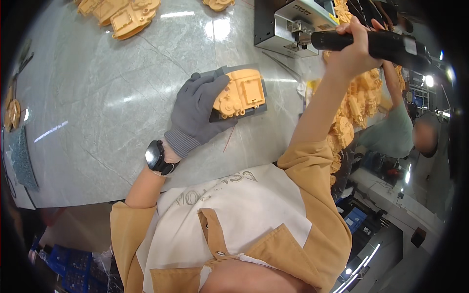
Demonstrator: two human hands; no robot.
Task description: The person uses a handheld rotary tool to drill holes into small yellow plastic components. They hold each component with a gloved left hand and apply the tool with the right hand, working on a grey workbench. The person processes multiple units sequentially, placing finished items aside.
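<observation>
My left hand [197,105], in a grey knit glove, lies over the left side of an orange plastic housing [251,90] and grips it. The housing sits in a dark grey block-like fixture [262,104] on the table. Raised at the upper right, my bare right hand [359,46] is wrapped round a black electric screwdriver [391,45]. Its front end points left, close to the metal outlet [299,30] of a box-shaped screw feeder [281,29]. I cannot make out whether a screw is on the tip.
Tweezers [281,63] lie below the feeder. Piled orange housings [359,100] line the right side, and more orange parts [129,19] lie at the far left of the grey marbled table [122,146]. Beyond the pile at right is another person [391,129] in a green top.
</observation>
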